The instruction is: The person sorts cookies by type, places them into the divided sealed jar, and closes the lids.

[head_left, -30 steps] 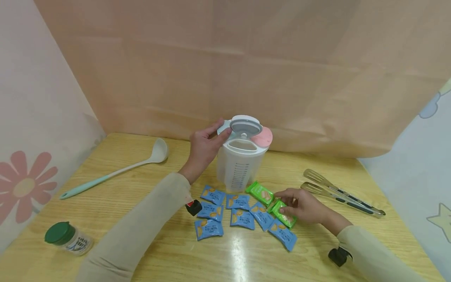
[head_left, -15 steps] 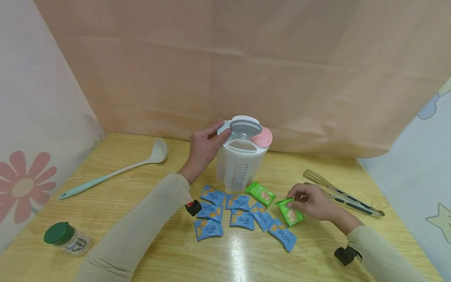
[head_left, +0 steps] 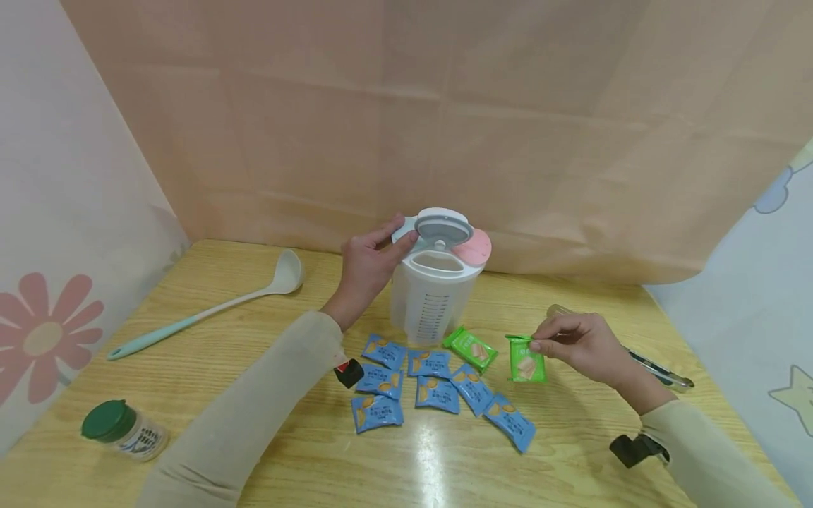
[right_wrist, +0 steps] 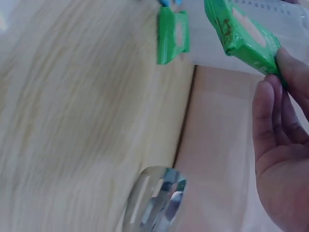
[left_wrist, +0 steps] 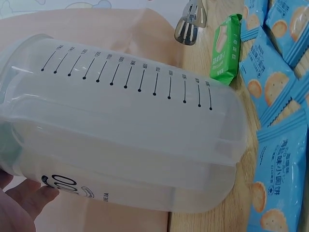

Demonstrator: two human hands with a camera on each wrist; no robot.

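pinching a green snack packet (head_left: 526, 366) by its top edge, right hand (head_left: 581, 346) holds it lifted just right of the measuring container (head_left: 432, 296); left hand (head_left: 365, 267) grips that container's flip lid (head_left: 440, 227). risk: loose pinch, packet may slip. writing: graduation numerals on container wall, too small to read.

A clear measuring jug (left_wrist: 120, 130) fills the view, blue packets (left_wrist: 277, 96) and a green packet (left_wrist: 226, 48) beside it.

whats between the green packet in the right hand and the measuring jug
In the head view, another green packet lies on the table between the held green packet and the measuring jug.
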